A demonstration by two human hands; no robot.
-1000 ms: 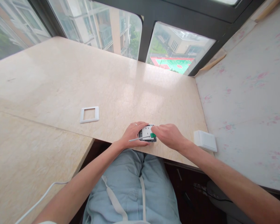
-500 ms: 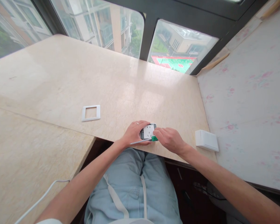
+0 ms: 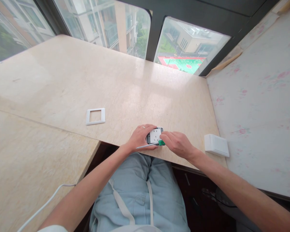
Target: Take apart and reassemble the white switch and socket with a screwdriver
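My left hand [image 3: 140, 137] is closed around the left side of a wall socket [image 3: 155, 136], whose white face with dark slots points up at me. The socket is by the counter's front edge, and its grey surround shows at the sides. In my right hand [image 3: 178, 142] is a screwdriver [image 3: 161, 142] with a green handle. Its metal shaft points left, across the front of the socket and over my left hand's thumb. The right fingertips are at the socket's right edge; whether they press on it or pinch something small there, I cannot tell.
A white socket cover frame [image 3: 95, 116] lies on the stone counter [image 3: 125, 93] to the left. Against the papered wall at the right stands a white switch box [image 3: 216, 145]. A white cable [image 3: 47, 201] runs along the left counter. Windows rise behind.
The view has shifted slightly, so everything sits a little further right. Both hands keep their holds on the socket and the screwdriver.
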